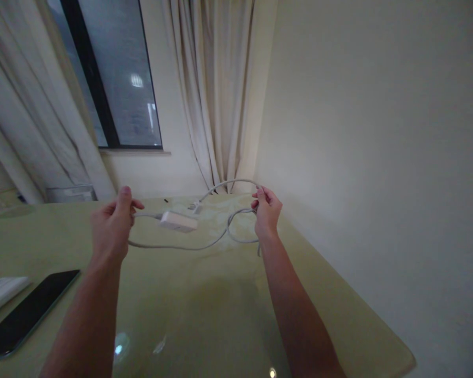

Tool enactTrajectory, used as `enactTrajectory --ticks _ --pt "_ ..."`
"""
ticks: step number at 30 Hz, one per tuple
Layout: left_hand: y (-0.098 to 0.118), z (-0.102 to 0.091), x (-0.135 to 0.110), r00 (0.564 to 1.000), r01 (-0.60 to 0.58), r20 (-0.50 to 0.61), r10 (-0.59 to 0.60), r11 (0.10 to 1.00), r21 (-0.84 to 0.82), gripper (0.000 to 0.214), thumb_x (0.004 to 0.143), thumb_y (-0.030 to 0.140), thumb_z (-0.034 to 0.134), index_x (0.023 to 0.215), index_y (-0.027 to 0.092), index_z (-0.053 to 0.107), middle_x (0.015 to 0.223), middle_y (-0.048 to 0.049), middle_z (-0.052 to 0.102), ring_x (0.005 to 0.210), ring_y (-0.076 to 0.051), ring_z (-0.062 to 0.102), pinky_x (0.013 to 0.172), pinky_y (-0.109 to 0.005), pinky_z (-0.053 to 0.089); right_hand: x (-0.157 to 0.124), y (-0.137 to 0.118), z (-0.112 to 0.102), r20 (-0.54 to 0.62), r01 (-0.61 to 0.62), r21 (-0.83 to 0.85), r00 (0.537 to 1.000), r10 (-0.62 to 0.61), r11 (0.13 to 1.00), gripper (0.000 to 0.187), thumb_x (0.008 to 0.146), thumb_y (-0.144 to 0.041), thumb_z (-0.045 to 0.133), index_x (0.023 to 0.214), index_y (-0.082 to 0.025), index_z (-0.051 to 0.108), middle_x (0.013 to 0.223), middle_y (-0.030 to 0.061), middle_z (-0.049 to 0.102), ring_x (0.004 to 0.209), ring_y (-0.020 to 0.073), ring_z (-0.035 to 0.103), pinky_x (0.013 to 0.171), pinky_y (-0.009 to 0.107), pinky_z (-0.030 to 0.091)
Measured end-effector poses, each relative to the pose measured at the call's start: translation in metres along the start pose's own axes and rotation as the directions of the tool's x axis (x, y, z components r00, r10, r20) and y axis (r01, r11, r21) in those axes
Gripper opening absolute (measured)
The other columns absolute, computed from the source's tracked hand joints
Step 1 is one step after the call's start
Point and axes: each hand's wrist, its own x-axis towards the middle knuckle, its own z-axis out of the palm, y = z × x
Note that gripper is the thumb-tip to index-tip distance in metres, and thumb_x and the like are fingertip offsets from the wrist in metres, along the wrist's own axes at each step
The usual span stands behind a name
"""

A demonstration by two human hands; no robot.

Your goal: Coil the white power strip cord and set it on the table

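A white power adapter point(178, 221) with a pale cable point(189, 248) is held up over the table between my two hands. My left hand point(113, 223) is closed on the cable near the adapter's left end, thumb on top. Over on the right, my right hand point(267, 207) pinches the same kind of cable, which loops and crosses itself beside the fingers. From that hand a length arcs left to a white plug point(196, 207) with metal prongs, just behind the adapter. Parts of the cable are hidden inside both hands.
A glossy yellow-green table point(205, 315) spreads beneath my hands, its right side along the wall point(370, 131). A dark flat device point(31, 312) and a white object point(2, 294) lie at left. Curtains point(220, 94) and a window point(118, 68) are behind.
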Motion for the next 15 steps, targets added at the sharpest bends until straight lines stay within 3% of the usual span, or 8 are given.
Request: enactTrajectory --ticks 2,4,7,9,11,15 --pt "-0.002 -0.006 0.006 0.986 0.164 0.022 -0.163 0.984 -0.065 0.052 0.099 0.064 0.053 0.074 0.019 0.058 0.052 0.0046 0.036 0.047 -0.010 0.026 0.043 -0.025 0.018 0.006 -0.004 -0.006 -0.049 0.020 0.039 0.999 -0.018 0.999 0.043 0.079 -0.045 0.073 0.107 -0.013 0.074 0.075 -0.0032 0.065 0.050 0.0058 0.051 0.046 0.020 0.036" --pt "-0.005 -0.009 0.010 0.953 0.290 0.120 -0.276 0.950 -0.118 0.051 0.103 0.060 0.048 0.074 0.019 0.052 0.056 0.0045 0.039 0.047 -0.008 0.022 0.042 -0.024 0.015 0.011 -0.009 -0.011 -0.088 0.034 0.081 0.996 -0.027 0.996 0.044 0.077 -0.045 0.074 0.107 -0.013 0.074 0.075 -0.0033 0.065 0.050 0.0057 0.051 0.045 0.020 0.035" --pt "-0.012 -0.005 0.013 0.895 0.397 0.299 -0.331 0.897 -0.195 0.048 0.103 0.057 0.051 0.073 0.020 0.042 0.062 0.0063 0.035 0.048 -0.006 0.019 0.040 -0.021 0.014 0.013 -0.018 -0.015 -0.149 0.052 0.140 0.988 -0.031 0.989 0.042 0.077 -0.044 0.076 0.106 -0.014 0.073 0.075 -0.0035 0.066 0.050 0.0055 0.051 0.046 0.020 0.036" --pt "-0.022 0.003 0.014 0.888 0.397 0.327 -0.324 0.899 -0.185 0.047 0.097 0.057 0.057 0.073 0.022 0.038 0.063 0.0082 0.028 0.048 -0.006 0.019 0.039 -0.019 0.015 0.013 -0.024 -0.015 -0.182 0.060 0.188 0.983 -0.025 0.980 0.039 0.077 -0.043 0.077 0.105 -0.015 0.072 0.075 -0.0036 0.066 0.050 0.0055 0.052 0.047 0.020 0.036" --pt "-0.036 0.013 0.014 0.907 0.358 0.283 -0.312 0.925 -0.128 0.042 0.092 0.053 0.060 0.075 0.022 0.037 0.065 0.0085 0.031 0.048 -0.006 0.022 0.041 -0.018 0.017 0.011 -0.030 -0.013 -0.195 0.050 0.234 0.981 -0.003 0.971 0.036 0.077 -0.040 0.078 0.102 -0.016 0.071 0.075 -0.0037 0.066 0.051 0.0056 0.052 0.047 0.019 0.037" --pt "-0.070 0.024 0.014 0.918 0.329 0.227 -0.324 0.944 0.017 0.030 0.083 0.049 0.059 0.083 0.020 0.051 0.068 0.0070 0.039 0.047 -0.006 0.026 0.042 -0.019 0.021 0.004 -0.043 -0.009 -0.180 0.017 0.258 0.983 0.030 0.966 0.030 0.078 -0.040 0.080 0.096 -0.017 0.071 0.075 -0.0030 0.067 0.052 0.0061 0.053 0.048 0.019 0.038"
